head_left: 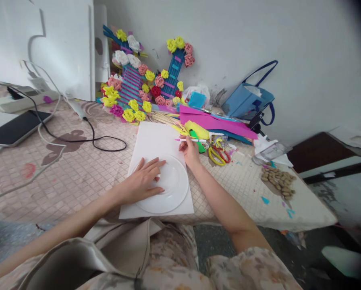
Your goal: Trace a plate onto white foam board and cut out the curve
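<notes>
A white plate (171, 189) lies upside down on a white sheet of paper (154, 141) near the table's front edge. My left hand (144, 181) rests flat on the plate, fingers stretched out and spread. My right hand (190, 152) is at the plate's upper right rim, fingers closed around a thin white pen (192, 140) with a pink tip pointing left over the paper.
Yellow and red scissors (218, 155), pink and yellow foam sheets (213, 121), paper-flower letters (138, 84), a blue bag (247, 100), a pile of nuts (279, 179), a phone (15, 127) and cables (77, 139) lie on the tiled tablecloth.
</notes>
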Available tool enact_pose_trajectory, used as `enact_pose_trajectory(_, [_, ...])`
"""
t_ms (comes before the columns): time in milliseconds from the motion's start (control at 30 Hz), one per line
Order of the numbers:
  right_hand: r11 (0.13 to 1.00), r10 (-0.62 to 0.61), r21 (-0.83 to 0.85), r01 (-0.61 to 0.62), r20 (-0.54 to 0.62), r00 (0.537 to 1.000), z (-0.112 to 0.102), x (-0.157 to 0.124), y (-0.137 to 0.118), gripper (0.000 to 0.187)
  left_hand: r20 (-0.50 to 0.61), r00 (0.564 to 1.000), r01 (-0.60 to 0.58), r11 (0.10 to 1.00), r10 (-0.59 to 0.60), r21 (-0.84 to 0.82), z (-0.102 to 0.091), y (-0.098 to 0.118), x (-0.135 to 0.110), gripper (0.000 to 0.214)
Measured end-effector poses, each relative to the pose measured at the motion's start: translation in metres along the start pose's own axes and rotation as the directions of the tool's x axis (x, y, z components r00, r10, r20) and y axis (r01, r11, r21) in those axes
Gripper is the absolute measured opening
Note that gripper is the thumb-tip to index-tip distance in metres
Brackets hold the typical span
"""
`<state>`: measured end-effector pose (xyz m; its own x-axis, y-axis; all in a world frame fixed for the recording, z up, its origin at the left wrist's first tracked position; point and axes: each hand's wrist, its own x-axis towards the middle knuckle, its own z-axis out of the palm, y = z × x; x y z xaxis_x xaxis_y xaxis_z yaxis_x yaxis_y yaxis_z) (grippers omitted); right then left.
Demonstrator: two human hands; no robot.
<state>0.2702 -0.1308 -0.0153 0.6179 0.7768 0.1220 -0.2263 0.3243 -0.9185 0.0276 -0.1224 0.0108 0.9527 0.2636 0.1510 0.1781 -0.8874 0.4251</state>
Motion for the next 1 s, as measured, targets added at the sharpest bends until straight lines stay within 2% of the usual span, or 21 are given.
enact_pose_trajectory(100, [0.999,-0.023,-0.038,0.023,0.007,1.000,0.000,-0.002,0.001,0.036,-0.005,1.000,-0.001,1.000,0.001,-0.010,0.000,0.001,0.001,0.036])
enact_pose_trajectory(233, [0.996,-0.029,-0.082,0.029,0.004,1.000,0.001,-0.004,0.001,0.036,-0.008,1.000,-0.003,1.000,0.003,-0.030,-0.001,0.001,0.001,0.031])
enact_pose_trajectory(767, [0.996,-0.028,-0.084,0.027,-0.008,1.000,0.001,-0.003,0.002,0.037,-0.020,1.000,-0.018,0.999,0.017,-0.044,0.001,-0.001,-0.001,0.028])
enact_pose_trajectory(867, [0.996,-0.021,-0.092,0.020,-0.015,1.000,0.001,-0.003,0.002,0.036,-0.066,0.997,-0.042,0.999,0.041,-0.024,-0.001,0.005,-0.003,0.029])
enact_pose_trajectory(1000, [0.996,-0.040,-0.083,0.038,-0.020,0.999,0.001,-0.003,0.004,0.033,-0.144,0.987,-0.066,0.997,0.069,0.027,0.002,0.025,-0.008,0.021])
